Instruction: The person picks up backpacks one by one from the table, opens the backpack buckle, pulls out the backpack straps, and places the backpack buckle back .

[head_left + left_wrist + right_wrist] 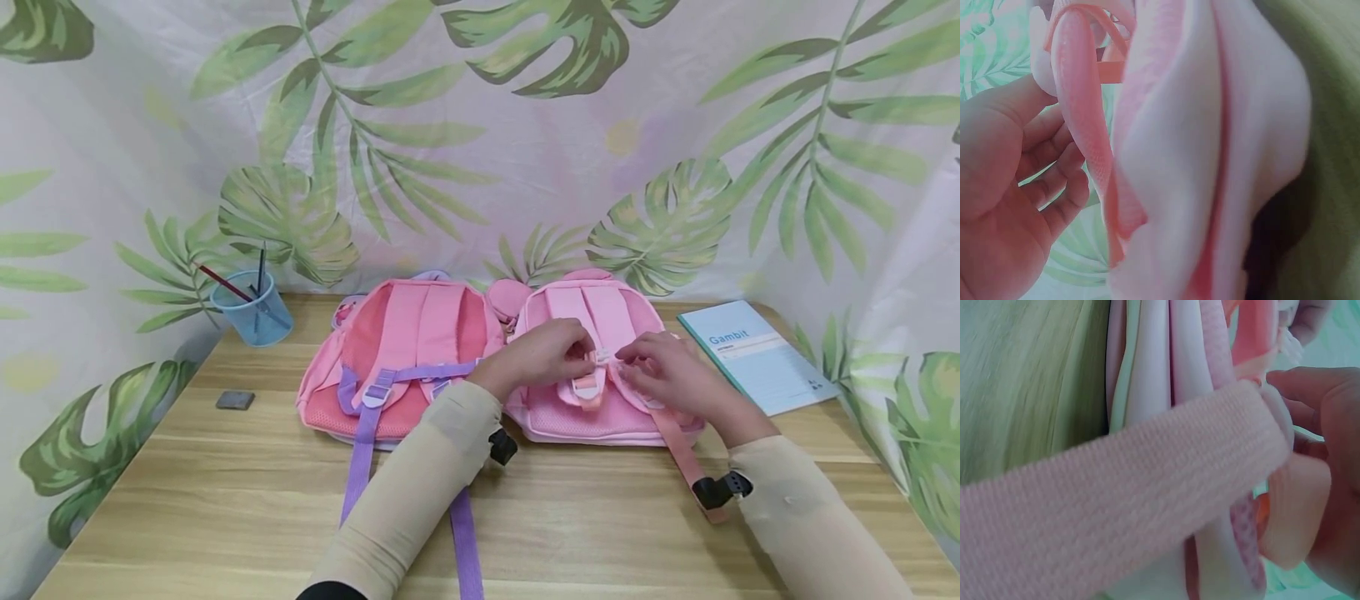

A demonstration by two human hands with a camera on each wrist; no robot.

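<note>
A pink backpack (632,421) with peach straps lies on the table, its shoulder-strap side up. Above it, a small white buckle (601,357) on the peach chest strap is between both hands. My left hand (542,357) pinches the buckle's left side, thumb and forefinger together, the other fingers loosely bent. From the other side, my right hand (671,372) pinches the buckle's right end by the strap. Whether the buckle halves are joined cannot be made out. A loose peach webbing strap (1116,487) crosses in front of the right wrist camera.
Left of it lies another pink backpack (427,333) with purple straps (363,454). A blue pen cup (262,321) with pens and a grey eraser-like block (235,400) are at the left. A Gambit notebook (757,358) lies at the right. A leaf-patterned curtain (525,167) stands behind.
</note>
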